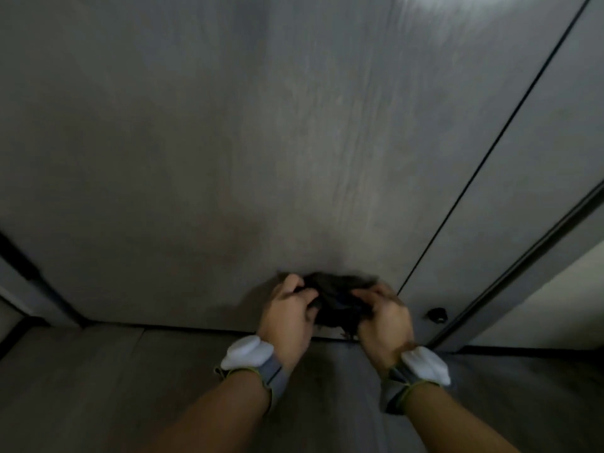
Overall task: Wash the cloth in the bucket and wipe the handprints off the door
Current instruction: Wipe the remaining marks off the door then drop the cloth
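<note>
A grey wood-grain door fills most of the view. Low in front of it, a dark bunched cloth hangs between both hands. My left hand grips the cloth's left side with curled fingers. My right hand grips its right side the same way. The cloth's lower edge dangles near the door's bottom edge. No bucket is in view. The frame is dim and blurred, so I cannot make out handprints on the door.
A dark vertical seam separates the door from a grey panel on the right. A small dark object sits low near that seam. Grey floor runs below the door. Both wrists wear bands with white pads.
</note>
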`<state>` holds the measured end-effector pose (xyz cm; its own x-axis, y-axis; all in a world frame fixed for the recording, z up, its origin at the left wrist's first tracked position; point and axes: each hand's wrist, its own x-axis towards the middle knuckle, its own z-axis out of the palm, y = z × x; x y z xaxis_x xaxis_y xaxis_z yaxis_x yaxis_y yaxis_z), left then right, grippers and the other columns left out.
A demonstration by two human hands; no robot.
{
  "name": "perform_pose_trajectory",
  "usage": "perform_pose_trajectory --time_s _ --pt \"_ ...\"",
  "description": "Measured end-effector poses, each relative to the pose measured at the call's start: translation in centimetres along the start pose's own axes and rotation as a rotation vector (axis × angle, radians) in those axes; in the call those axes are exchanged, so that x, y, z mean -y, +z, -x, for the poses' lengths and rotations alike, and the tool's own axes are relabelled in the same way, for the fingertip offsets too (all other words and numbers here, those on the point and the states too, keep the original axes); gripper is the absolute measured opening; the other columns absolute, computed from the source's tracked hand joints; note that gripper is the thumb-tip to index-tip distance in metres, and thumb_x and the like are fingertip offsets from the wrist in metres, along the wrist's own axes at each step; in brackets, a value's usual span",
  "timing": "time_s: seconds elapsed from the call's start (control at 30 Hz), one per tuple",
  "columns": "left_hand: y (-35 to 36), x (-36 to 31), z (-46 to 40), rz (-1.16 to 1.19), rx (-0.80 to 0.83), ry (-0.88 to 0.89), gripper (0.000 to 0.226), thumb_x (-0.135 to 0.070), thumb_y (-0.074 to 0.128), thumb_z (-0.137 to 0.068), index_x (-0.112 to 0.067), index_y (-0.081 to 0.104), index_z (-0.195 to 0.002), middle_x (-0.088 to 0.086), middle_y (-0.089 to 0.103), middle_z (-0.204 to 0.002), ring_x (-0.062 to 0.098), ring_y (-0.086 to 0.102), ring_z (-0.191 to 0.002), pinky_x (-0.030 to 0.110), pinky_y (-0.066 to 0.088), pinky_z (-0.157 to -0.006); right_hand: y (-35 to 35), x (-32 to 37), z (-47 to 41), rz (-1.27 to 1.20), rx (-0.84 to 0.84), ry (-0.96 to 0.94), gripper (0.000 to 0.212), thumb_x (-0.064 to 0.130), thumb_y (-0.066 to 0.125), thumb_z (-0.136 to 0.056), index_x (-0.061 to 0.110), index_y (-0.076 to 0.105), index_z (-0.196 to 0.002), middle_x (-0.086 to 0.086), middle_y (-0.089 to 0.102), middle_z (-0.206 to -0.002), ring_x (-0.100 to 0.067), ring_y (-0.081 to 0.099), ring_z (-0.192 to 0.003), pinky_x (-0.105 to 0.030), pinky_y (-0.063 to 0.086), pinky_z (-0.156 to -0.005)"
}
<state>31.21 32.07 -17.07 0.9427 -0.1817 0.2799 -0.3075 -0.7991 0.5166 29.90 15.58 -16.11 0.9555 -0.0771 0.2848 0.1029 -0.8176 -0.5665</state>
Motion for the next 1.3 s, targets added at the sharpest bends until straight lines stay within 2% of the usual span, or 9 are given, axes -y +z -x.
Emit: perform_pose_trajectory --time_s 0.2,0.33,0.5,0.7,0.8,0.97,1.07,1.2,1.3 --pt "-1.3 -7.7 -4.0 0.193 -0.381 0.248 0.022 -0.025 0.058 -0.082 -0.016 0.067 -0.1 0.004 0.052 -0.11 0.023 0.056 -0.094 0.029 0.048 -0.081 -6.9 -0.4 -2.8 -0.153 -0.507 -0.152 0.034 0.023 0.052 -0.078 0.024 0.066 -0.109 0.005 0.056 -0.106 -0.001 0.054 -0.093 -0.003 0.036 -0.087" --pt "0.7 -7.2 -4.1 0.096 -0.411 0.354 0.021 -0.016 0.06 -0.078 -0.016 0.065 -0.098 0.002 0.05 -0.113 0.023 0.053 -0.094 0.029 0.047 -0.078 -6.0 -2.7 -2.0 -0.062 -0.429 -0.143 0.037 0.005 0.06 -0.074 0.01 0.066 -0.111 -0.005 0.058 -0.111 -0.012 0.058 -0.098 -0.016 0.043 -0.088" --pt "4.1 -5.3 -1.2 0.013 0.092 0.076 0.021 -0.015 0.058 -0.088 -0.018 0.067 -0.106 0.001 0.048 -0.119 0.022 0.05 -0.111 0.031 0.046 -0.087 -3.3 -3.2 0.0 -0.097 -0.127 0.289 0.04 -0.008 0.057 -0.076 0.014 0.071 -0.107 -0.008 0.066 -0.114 -0.029 0.063 -0.106 -0.025 0.043 -0.093" --pt "0.0 -9.8 -5.0 0.164 -0.384 0.324 0.023 -0.02 0.061 -0.079 -0.018 0.069 -0.101 0.002 0.054 -0.107 0.02 0.054 -0.09 0.027 0.045 -0.077 -7.4 -1.0 -2.8 -0.287 -0.605 0.019 0.032 0.016 0.052 -0.074 0.019 0.066 -0.103 -0.001 0.063 -0.104 -0.006 0.056 -0.098 -0.007 0.037 -0.09" --pt "-0.1 -9.8 -4.9 0.122 -0.353 0.368 0.025 -0.011 0.066 -0.078 -0.014 0.07 -0.102 0.006 0.057 -0.112 0.024 0.058 -0.094 0.03 0.05 -0.077 -7.1 -1.5 -2.9 -0.237 -0.63 -0.048 0.03 0.014 0.057 -0.075 0.016 0.064 -0.104 0.002 0.057 -0.104 0.0 0.051 -0.095 -0.001 0.034 -0.089" --pt "2.9 -6.3 -1.6 0.11 0.088 -0.015 0.029 -0.014 0.058 -0.089 -0.026 0.07 -0.112 0.001 0.053 -0.117 0.022 0.057 -0.105 0.027 0.045 -0.088 -1.7 -3.4 -0.4 -0.292 -0.27 0.583 0.038 -0.002 0.055 -0.08 0.023 0.068 -0.105 -0.013 0.069 -0.107 -0.031 0.063 -0.101 -0.022 0.043 -0.083" --pt "3.4 -2.9 0.4 0.248 0.03 -0.343 0.029 -0.012 0.064 -0.087 -0.029 0.073 -0.108 0.0 0.059 -0.116 0.021 0.06 -0.106 0.021 0.042 -0.093 2.0 -2.5 0.6 -0.419 -0.055 0.724 0.035 0.001 0.054 -0.084 0.031 0.064 -0.099 -0.018 0.067 -0.108 -0.036 0.062 -0.1 -0.028 0.048 -0.084" --pt "2.9 -0.1 1.2 0.731 -0.058 -0.715 0.026 0.001 0.067 -0.083 -0.025 0.072 -0.087 0.009 0.071 -0.099 0.028 0.065 -0.099 0.03 0.051 -0.088 6.6 0.7 0.5 -0.647 -0.038 0.799 0.024 -0.007 0.05 -0.085 0.013 0.055 -0.098 -0.023 0.061 -0.107 -0.04 0.059 -0.101 -0.052 0.045 -0.096" --pt "2.1 0.7 0.8 0.926 -0.144 -0.949 0.023 0.004 0.059 -0.087 -0.018 0.066 -0.089 0.017 0.069 -0.1 0.032 0.064 -0.096 0.034 0.051 -0.085 8.8 3.3 -0.2 -0.658 -0.114 0.912 0.02 -0.003 0.052 -0.086 0.007 0.058 -0.102 -0.015 0.062 -0.096 -0.038 0.06 -0.101 -0.038 0.048 -0.089"
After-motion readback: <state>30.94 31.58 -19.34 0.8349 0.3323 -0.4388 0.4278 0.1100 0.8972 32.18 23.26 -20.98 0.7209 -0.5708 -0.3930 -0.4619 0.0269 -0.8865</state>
